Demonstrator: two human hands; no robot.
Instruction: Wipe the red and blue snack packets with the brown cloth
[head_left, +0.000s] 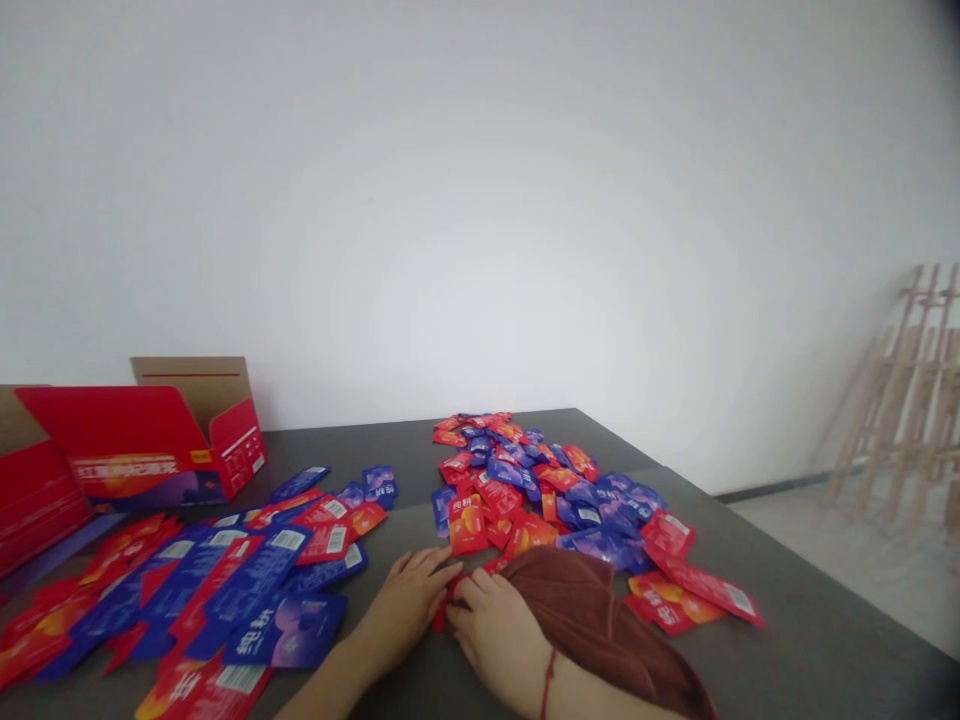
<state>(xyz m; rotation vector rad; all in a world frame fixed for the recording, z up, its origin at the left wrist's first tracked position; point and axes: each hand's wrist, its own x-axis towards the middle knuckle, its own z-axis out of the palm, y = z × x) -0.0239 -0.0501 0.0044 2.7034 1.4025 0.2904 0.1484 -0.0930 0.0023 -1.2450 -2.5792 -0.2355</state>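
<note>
My left hand [409, 602] and my right hand [491, 628] rest close together at the near edge of a heap of small red and blue sachets [517, 490]. A red sachet [447, 604] lies between them, touching the fingers of both; whether either hand grips it I cannot tell. A brown towel [592, 620] lies against my right hand and over that forearm, which wears a red string [547, 684]. To the left of my left hand lies a spread of larger flat red and blue packets [285, 630].
An open red cardboard box [142, 450] stands at the table's far left, with another red box [37, 490] at the left edge. The dark grey table [750, 570] ends at the right, beyond which a wooden frame [907, 400] leans against the white wall.
</note>
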